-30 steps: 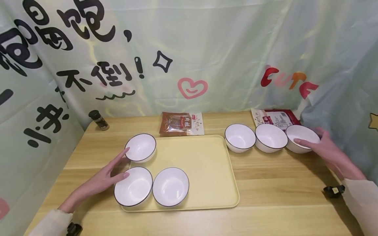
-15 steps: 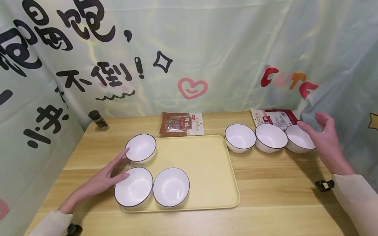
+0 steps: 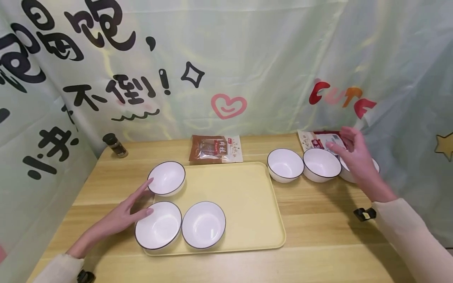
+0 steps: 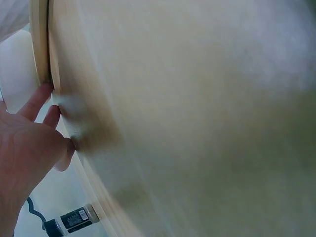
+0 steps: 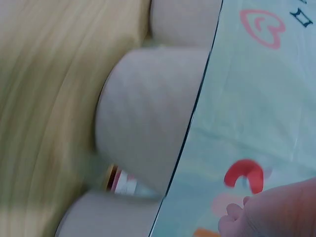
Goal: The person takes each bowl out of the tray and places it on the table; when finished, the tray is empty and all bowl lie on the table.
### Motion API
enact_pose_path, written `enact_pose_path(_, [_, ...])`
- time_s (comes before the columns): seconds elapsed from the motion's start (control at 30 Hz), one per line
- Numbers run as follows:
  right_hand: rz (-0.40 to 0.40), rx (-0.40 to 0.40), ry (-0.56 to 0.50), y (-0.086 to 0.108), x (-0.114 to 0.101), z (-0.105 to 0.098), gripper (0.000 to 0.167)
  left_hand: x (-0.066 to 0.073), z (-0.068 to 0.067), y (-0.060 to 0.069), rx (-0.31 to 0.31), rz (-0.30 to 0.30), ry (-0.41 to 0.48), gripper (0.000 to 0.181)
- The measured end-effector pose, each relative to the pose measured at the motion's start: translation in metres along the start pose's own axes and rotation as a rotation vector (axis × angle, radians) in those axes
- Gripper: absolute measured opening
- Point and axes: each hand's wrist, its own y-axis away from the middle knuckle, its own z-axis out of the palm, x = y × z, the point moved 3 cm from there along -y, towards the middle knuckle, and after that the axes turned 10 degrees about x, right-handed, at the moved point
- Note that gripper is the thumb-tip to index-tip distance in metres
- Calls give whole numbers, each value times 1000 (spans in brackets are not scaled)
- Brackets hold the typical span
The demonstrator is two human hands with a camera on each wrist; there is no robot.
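In the head view my left hand (image 3: 120,216) is spread at the tray's left side. Its index fingertip meets the rim of the upper white bowl (image 3: 167,178); the thumb lies at the edge of the lower left bowl (image 3: 159,226). A third bowl (image 3: 204,225) stands beside that one on the yellow tray (image 3: 251,212). My right hand (image 3: 359,161) hovers over the right-hand row with loosely bent fingers, holding nothing. It partly hides the end bowl (image 3: 376,167). Left of it stand the middle bowl (image 3: 322,163) and another white bowl (image 3: 285,164).
A brown spice packet (image 3: 216,149) lies behind the tray. Behind the right-hand bowls is a red and white packet (image 3: 313,140). A black-capped spice jar (image 3: 115,146) lies tilted at the back left. A printed curtain (image 3: 269,70) encloses the wooden table (image 3: 311,228).
My right hand has let go of the end bowl, lifted and moved left over the row. My left hand stays by its bowls. The head view has shifted slightly.
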Motion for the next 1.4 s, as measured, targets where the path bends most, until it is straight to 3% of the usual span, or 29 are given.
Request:
enact_pose_path(0.63, [-95,-221,-86,32,-34,89,98,1,1,0,-7,3,-7,93])
enact_pose_path(0.93, [-145,-351,-59,53,-45,133,103,1,0,-1,-23,-8,10,92])
enact_pose_path(1.2, [-157,-514,-88,81,-59,176,111,0,-2,1,-13,-12,0,94])
enact_pose_path(1.4, [-128,-684,-106,103,-71,202,114,-2,0,0,2,18,5,94])
